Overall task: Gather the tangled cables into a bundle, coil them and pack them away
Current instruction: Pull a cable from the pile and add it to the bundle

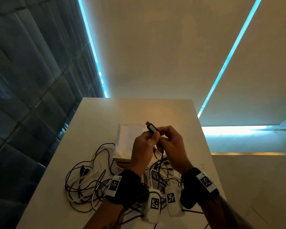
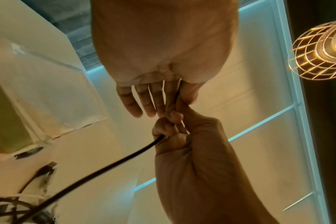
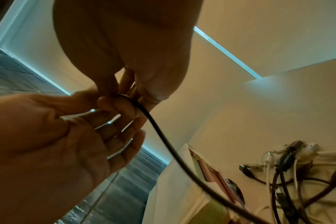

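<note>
Above the white table (image 1: 180, 113) both hands hold one black cable (image 2: 109, 166). My left hand (image 1: 153, 134) pinches its black USB plug (image 1: 150, 127) between thumb and forefinger, plug tip pointing up and away; the other fingers (image 2: 128, 104) stay straight. My right hand (image 1: 162, 134) grips the cord just below the plug, fingers curled round it (image 2: 169, 125). In the right wrist view the cord (image 3: 163, 136) drops from the right hand (image 3: 123, 91) past the left hand (image 3: 113, 115). The tangle of dark and white cables (image 1: 89, 182) lies below, with plug ends (image 3: 290, 151) visible.
A white pouch (image 1: 130, 138) lies behind the tangle on a flat greenish thing (image 1: 122, 160). The table's left edge (image 1: 59, 154) borders a dark tiled wall. A caged lamp (image 2: 320, 50) hangs overhead. A lower ledge (image 1: 254, 171) is at the right.
</note>
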`<state>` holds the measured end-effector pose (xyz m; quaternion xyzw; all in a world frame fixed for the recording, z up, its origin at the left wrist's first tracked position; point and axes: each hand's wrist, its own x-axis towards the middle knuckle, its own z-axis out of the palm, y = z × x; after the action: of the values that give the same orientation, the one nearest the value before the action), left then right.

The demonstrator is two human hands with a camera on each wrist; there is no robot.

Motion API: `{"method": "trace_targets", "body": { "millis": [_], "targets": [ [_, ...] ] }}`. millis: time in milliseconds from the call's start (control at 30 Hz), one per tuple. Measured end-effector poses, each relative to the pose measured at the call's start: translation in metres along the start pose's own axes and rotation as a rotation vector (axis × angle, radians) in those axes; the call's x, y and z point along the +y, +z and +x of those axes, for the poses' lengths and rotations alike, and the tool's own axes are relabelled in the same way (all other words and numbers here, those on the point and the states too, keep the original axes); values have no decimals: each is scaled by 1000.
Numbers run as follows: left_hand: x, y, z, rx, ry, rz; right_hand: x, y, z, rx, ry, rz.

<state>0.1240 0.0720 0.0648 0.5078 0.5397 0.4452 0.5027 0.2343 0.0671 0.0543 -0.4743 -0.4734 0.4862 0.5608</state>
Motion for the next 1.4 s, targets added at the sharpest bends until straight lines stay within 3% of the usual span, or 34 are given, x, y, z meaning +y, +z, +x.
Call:
{"method": "trace_targets", "body": {
  "millis": [133,267,367,467,733,867,967,1033,1133,1200,1300,1400],
  "targets": [
    [6,-6,-7,88,-32,-113,-1,4,-11,-95,-17,105],
    [16,-19,-10,155,4,-247,8,7,-24,-132,7,27],
    [32,-28,-15,97,-60,-569,21,9,-36,-204,41,25],
    [36,-37,-21,61,-77,-681,35,10,-40,-295,69,9],
    [43,-77,-34,51,24,-818,78,2,-44,-320,95,-369],
    [36,-85,-38,77,-35,-783,73,3,-39,-174,177,-321],
    [31,-83,-39,76,-181,-582,40,12,-35,-42,172,-153],
    [30,-79,-40,82,-255,-453,8,19,-35,-54,106,-41],
    [35,-74,-44,29,-297,-420,-30,29,-40,-176,-38,53],
    [41,-73,-45,-68,-284,-541,-40,32,-46,-252,-83,88],
    [52,-73,-50,-252,-204,-728,-32,31,-54,-336,-61,105],
    [56,-73,-52,-252,-119,-859,-14,28,-59,-426,27,73]
  ]
}}
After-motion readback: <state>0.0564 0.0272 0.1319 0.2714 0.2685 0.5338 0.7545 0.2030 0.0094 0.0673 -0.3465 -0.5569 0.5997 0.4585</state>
